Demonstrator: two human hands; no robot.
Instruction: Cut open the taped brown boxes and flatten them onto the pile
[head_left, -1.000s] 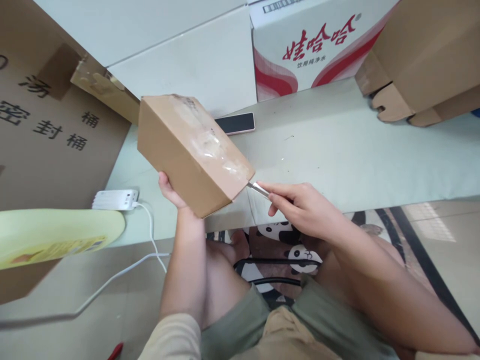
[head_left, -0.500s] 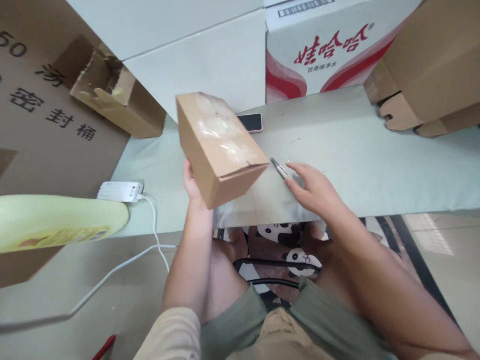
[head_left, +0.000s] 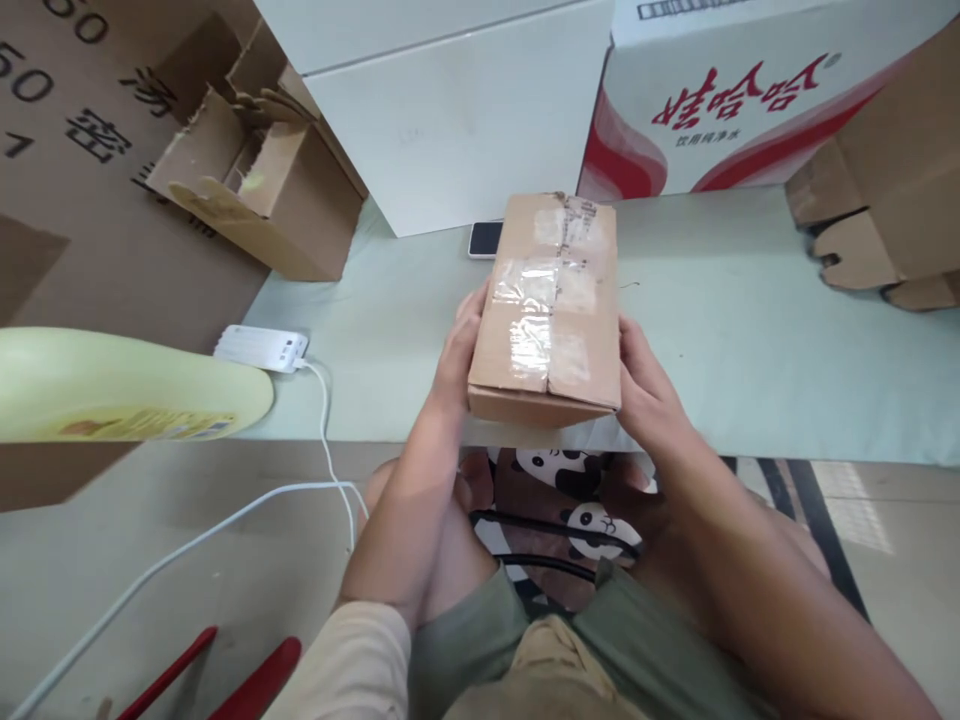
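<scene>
A small brown cardboard box (head_left: 551, 310) with clear tape across its top sits between both hands above the near edge of the pale green table (head_left: 750, 330). My left hand (head_left: 459, 345) grips its left side, fingers curled along the edge. My right hand (head_left: 649, 385) holds its right side. The box's top faces up, its long axis pointing away from me. The small metal blade seen earlier is out of sight.
A phone (head_left: 485, 238) lies behind the box. A torn open carton (head_left: 262, 195) stands at the left, a white box (head_left: 457, 110) and a red-printed carton (head_left: 735, 100) at the back, brown cartons (head_left: 885, 210) at right. A white power strip (head_left: 261, 348) with cable lies left.
The box was tilted in my left hand while my right held a small blade. The right hand put the blade down, and now both hands hold the box level and square.
</scene>
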